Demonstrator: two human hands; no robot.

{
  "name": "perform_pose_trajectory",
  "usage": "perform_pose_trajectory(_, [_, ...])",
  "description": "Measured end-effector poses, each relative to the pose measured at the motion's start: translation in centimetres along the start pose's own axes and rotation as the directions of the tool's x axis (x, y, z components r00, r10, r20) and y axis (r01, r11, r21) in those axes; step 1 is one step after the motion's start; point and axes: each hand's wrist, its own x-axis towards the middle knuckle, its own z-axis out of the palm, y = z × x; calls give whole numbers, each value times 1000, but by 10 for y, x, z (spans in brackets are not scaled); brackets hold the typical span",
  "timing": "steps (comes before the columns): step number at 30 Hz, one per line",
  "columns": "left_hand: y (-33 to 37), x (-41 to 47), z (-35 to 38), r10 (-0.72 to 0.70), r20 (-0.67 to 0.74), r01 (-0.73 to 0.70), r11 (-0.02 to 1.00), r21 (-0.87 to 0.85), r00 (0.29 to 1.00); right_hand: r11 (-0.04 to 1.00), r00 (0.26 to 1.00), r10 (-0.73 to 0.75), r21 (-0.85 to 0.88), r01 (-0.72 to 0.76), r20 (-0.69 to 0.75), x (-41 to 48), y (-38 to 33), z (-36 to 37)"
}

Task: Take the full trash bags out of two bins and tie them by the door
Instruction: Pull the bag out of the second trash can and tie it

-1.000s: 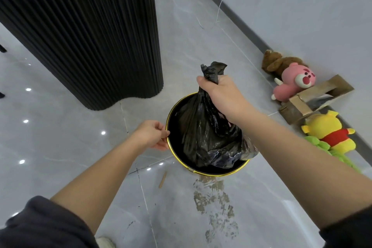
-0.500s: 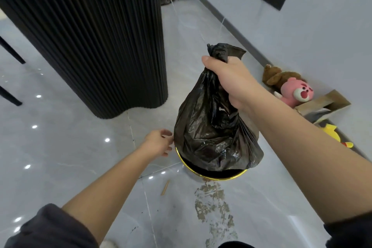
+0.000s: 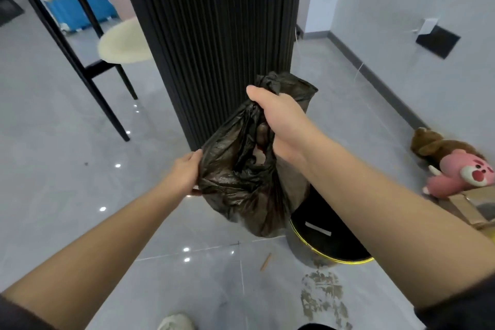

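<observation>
Grey floor tiles (image 3: 80, 195) and a black ribbed pillar (image 3: 214, 35) lie behind the lift. The right hand (image 3: 278, 120) is clenched tight round the gathered neck of the black bag (image 3: 241, 182), which has come fully out and now hangs in the air under the fist. Below and left of the grip, the left hand (image 3: 186, 173) has left the rim and lies flat against the bag's side. Below and right stands the bin (image 3: 329, 249), emptied. The bag's long axis runs near vertical, neck up and belly down. Carrying it to the door looks next.
</observation>
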Motion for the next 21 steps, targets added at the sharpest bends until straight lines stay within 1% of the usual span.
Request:
perform_pose_trajectory(2, [-14, 10, -9, 98, -34, -95, 993, 71, 995, 998, 998, 60, 6, -60, 6, 7, 24, 14])
perform_pose_trajectory(4, [-31, 23, -11, 117, -38, -113, 991, 75, 992, 994, 994, 113, -5, -113, 2, 15, 53, 24])
perform_pose_trajectory(6, [-52, 36, -8, 93, -25, -90, 991, 102, 995, 986, 986, 164, -6, -164, -18, 20, 84, 30])
perform_pose_trajectory(8, [-77, 50, -2, 52, 44, -56, 994, 94, 998, 977, 976, 213, 11, -212, -55, 23, 116, 31])
perform_pose_trajectory(11, [-120, 65, 14, -17, 156, 0, 995, 105, 988, 952, 939, 304, 69, -297, -160, 25, 160, 22])
perform_pose_trajectory(13, [-145, 68, 27, -13, 197, -19, 987, 162, 980, 935, 904, 355, 95, -342, -238, 23, 187, 13])
perform_pose_trajectory(15, [-160, 63, 39, 35, 200, -81, 971, 224, 979, 915, 859, 402, 120, -384, -317, 19, 210, 1])
perform_pose_trajectory(16, [-163, 58, 42, 70, 174, -112, 962, 248, 982, 906, 837, 422, 127, -404, -349, 17, 220, -4])
perform_pose_trajectory(17, [-164, 51, 42, 130, 130, -160, 952, 262, 983, 895, 816, 442, 131, -426, -371, 14, 229, -9])
perform_pose_trajectory(19, [-161, 37, 39, 303, 71, -310, 911, 271, 950, 877, 788, 475, 145, -457, -392, 13, 243, -15])
perform_pose_trajectory(20, [-159, 30, 37, 359, 88, -369, 889, 270, 929, 875, 781, 480, 150, -461, -400, 14, 249, -16])
perform_pose_trajectory(21, [-157, 23, 37, 382, 133, -404, 876, 263, 915, 878, 780, 473, 149, -454, -409, 16, 251, -17])
